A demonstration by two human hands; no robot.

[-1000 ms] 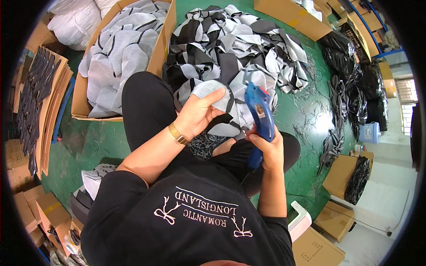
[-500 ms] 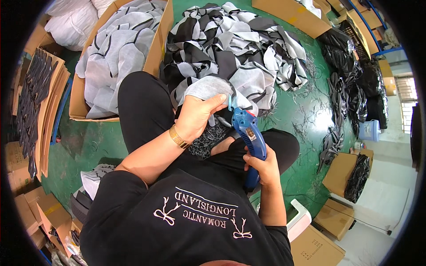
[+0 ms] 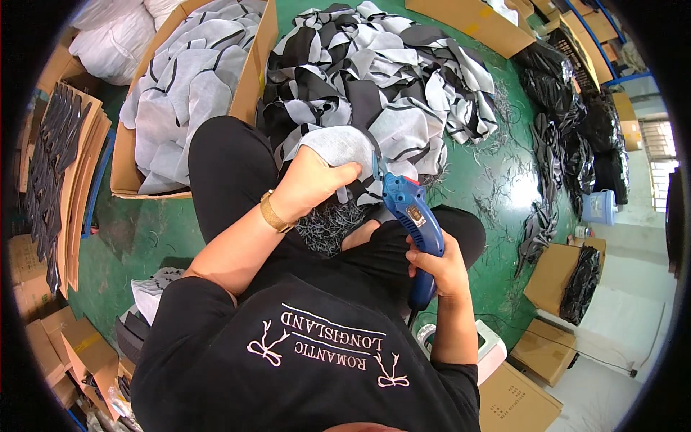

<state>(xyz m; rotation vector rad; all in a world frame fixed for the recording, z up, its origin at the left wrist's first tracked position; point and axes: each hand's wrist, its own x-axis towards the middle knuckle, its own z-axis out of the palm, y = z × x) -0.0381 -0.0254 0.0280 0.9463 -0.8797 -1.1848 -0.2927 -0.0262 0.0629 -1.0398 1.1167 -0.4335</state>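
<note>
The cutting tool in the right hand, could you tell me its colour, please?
Bright blue cutting tool, clearest in the head view.

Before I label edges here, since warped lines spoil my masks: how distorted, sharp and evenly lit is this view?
Head view: strong fisheye with black corners, cardboard box edges bowing near the rim; left hand and blue cutter sharp at centre; window area at right overexposed.

Both hands closed, gripping; elbows bent

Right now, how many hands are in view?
2. The left hand grips a grey fabric piece over the lap; the right hand holds a blue cutter beside it. No other people's hands show.
</note>
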